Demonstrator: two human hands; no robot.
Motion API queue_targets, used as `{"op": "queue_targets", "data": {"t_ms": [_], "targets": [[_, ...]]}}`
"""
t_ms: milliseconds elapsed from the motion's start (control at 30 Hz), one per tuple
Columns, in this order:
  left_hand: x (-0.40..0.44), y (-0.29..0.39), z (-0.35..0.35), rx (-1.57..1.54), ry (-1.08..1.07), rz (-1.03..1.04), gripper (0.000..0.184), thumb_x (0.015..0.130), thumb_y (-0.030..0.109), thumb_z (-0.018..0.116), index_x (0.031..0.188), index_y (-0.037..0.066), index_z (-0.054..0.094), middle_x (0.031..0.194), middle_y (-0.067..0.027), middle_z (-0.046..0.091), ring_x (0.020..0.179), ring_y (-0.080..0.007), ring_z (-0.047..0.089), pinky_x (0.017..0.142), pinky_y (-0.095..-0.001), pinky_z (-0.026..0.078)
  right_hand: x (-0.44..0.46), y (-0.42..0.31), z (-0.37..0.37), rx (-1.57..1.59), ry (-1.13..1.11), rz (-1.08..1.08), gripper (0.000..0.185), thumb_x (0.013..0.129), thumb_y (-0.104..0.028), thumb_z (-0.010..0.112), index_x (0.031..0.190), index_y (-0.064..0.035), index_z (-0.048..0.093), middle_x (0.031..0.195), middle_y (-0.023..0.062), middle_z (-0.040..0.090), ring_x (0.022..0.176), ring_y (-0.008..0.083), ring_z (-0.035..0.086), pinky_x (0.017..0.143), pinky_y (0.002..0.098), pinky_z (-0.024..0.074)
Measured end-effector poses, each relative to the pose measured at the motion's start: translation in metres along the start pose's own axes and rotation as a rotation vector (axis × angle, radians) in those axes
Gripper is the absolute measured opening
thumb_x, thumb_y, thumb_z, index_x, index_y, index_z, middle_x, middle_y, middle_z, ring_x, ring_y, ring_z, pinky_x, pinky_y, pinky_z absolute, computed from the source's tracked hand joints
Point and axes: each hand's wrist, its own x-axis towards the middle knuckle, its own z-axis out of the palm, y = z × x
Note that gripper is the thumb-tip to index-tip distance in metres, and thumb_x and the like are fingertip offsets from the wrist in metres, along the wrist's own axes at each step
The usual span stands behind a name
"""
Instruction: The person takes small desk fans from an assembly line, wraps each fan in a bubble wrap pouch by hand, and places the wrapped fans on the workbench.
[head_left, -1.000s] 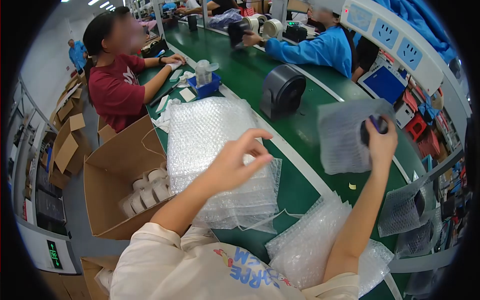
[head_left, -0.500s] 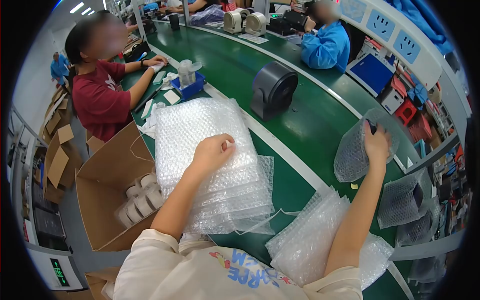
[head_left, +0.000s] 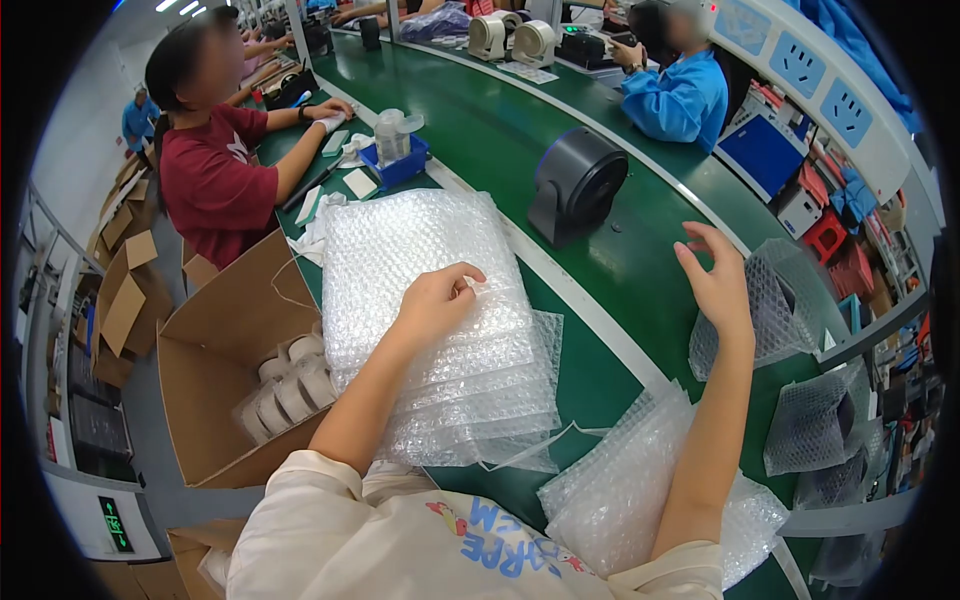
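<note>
Half curling the left hand [head_left: 437,303] over the bubble wrap pile [head_left: 425,235], with fingers a bit open. Spreading the fingers of the right hand [head_left: 724,287] near the bubble bag [head_left: 757,325] with a dark thing [head_left: 784,290] inside, on the right of the surface [head_left: 600,295].

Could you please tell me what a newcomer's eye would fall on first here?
Probably the shiny stack of bubble wrap in the middle, with the left hand over it. Next, perhaps, the dark, round-faced device standing beyond it on the green table, and the open cardboard box of pale, rounded items at left.
</note>
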Motion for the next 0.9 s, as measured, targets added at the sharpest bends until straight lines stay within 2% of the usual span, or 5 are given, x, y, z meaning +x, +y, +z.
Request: {"op": "queue_targets", "data": {"t_ms": [267, 467, 533, 733, 900], "targets": [[-0.008, 0.038, -0.018, 0.071, -0.162, 0.252, 0.037, 0.077, 0.003, 0.052, 0.114, 0.006, 0.051, 0.064, -0.0059, 0.052, 0.059, -0.0162, 0.052, 0.058, -0.0295, 0.043, 0.0, -0.005, -0.005, 0.051, -0.02, 0.062, 0.032, 0.079, -0.019, 0.065, 0.105, -0.0028, 0.06, 0.099, 0.0128, 0.061, 0.086, 0.0208, 0.059, 0.065, 0.0309, 0.0461], [0.088, 0.079, 0.027, -0.056, 0.031, 0.5, 0.066, 0.079, 0.022, 0.063, 0.133, 0.003, 0.029, 0.106, -0.0177, 0.053, 0.103, -0.0311, 0.052, 0.089, -0.0379, 0.042, 0.001, -0.006, -0.002, 0.188, -0.021, 0.103, 0.031, 0.079, -0.018, 0.065, 0.106, -0.0028, 0.06, 0.099, 0.0123, 0.062, 0.085, 0.0187, 0.061, 0.074, 0.0312, 0.0452], [0.126, 0.097, 0.05, 0.237, 0.295, 0.417, 0.093, 0.07, 0.036, 0.072, 0.137, -0.001, 0.018, 0.121, -0.0223, 0.044, 0.113, -0.0372, 0.045, 0.095, -0.0421, 0.038, 0.001, -0.008, -0.002, 0.249, -0.026, 0.133, 0.03, 0.08, -0.018, 0.064, 0.105, -0.0023, 0.06, 0.096, 0.0112, 0.062, 0.086, 0.0188, 0.061, 0.074, 0.0312, 0.045], [0.183, 0.114, 0.095, -0.037, 0.304, 0.17, 0.095, 0.053, 0.036, 0.08, 0.127, -0.004, 0.035, 0.121, -0.0222, 0.045, 0.115, -0.0359, 0.044, 0.097, -0.042, 0.037, 0.005, 0.017, 0.008, 0.355, 0.064, 0.314, 0.027, 0.082, -0.018, 0.063, 0.102, -0.0001, 0.061, 0.094, 0.01, 0.062, 0.087, 0.0179, 0.06, 0.076, 0.0303, 0.0443], [0.135, 0.135, 0.104, 0.212, 0.272, 0.677, 0.075, 0.049, 0.022, 0.078, 0.114, 0.002, 0.046, 0.112, -0.0152, 0.052, 0.104, -0.0337, 0.049, 0.086, -0.0421, 0.039, 0.005, 0.003, 0.018, 1.045, 0.046, 0.875, 0.08, 0.078, -0.052, 0.062, 0.135, -0.0056, 0.029, 0.138, 0.0163, 0.03, 0.121, 0.0369, 0.035, 0.094, 0.0587, 0.029]]}}
